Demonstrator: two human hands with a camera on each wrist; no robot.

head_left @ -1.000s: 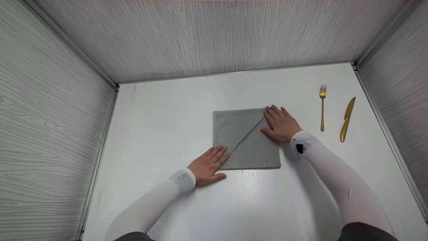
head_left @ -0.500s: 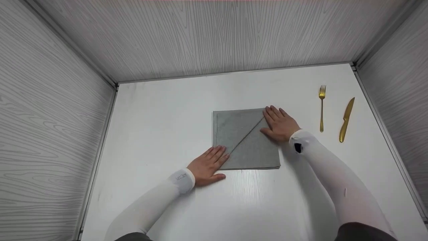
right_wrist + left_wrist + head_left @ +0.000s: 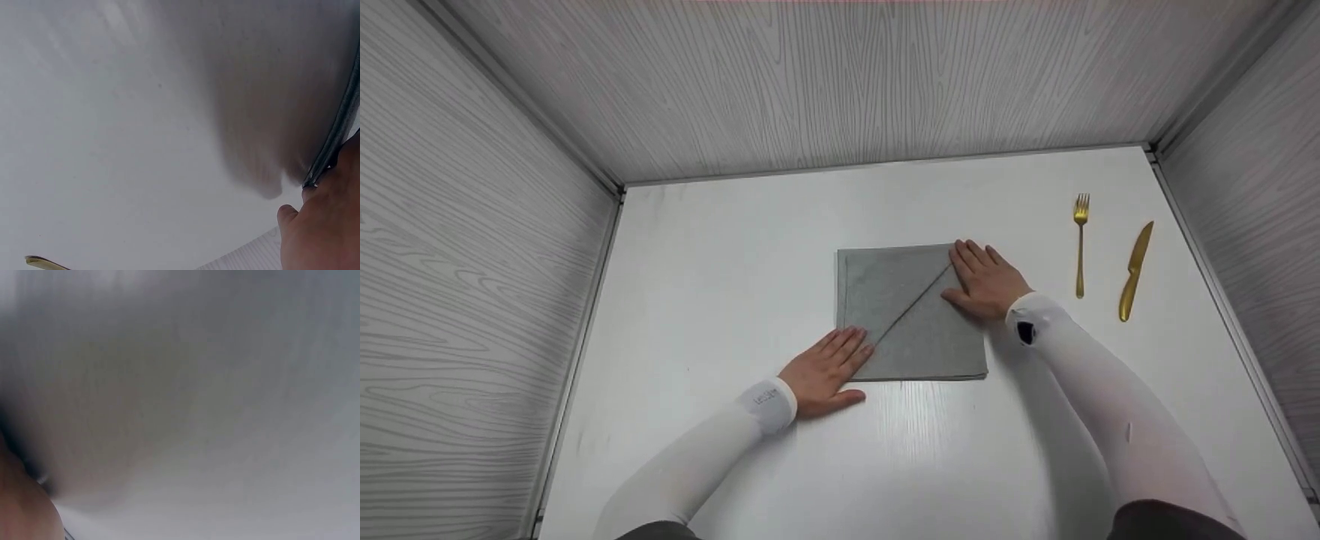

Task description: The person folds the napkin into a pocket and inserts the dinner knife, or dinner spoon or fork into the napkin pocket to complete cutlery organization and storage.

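Note:
A grey cloth napkin (image 3: 915, 330), folded into a square with a diagonal fold line across its top, lies flat on the white table. My left hand (image 3: 826, 373) rests with straight fingers on its near left corner, the thumb out on the tabletop. On the far right corner my right hand (image 3: 988, 283) lies flat, fingers stretched over the end of the diagonal edge. In the right wrist view the napkin's dark folded edge (image 3: 337, 124) runs beside the right hand (image 3: 323, 225). Only a sliver of the left hand (image 3: 28, 512) shows in the left wrist view.
To the right on the table (image 3: 720, 285) lie a gold fork (image 3: 1081, 244) and a gold knife (image 3: 1135, 271), side by side and apart from the napkin. Grey wood-grain panels (image 3: 840, 82) enclose the back and both sides.
Both hands stay in place on the napkin, which keeps its shape. The head view has shifted very slightly.

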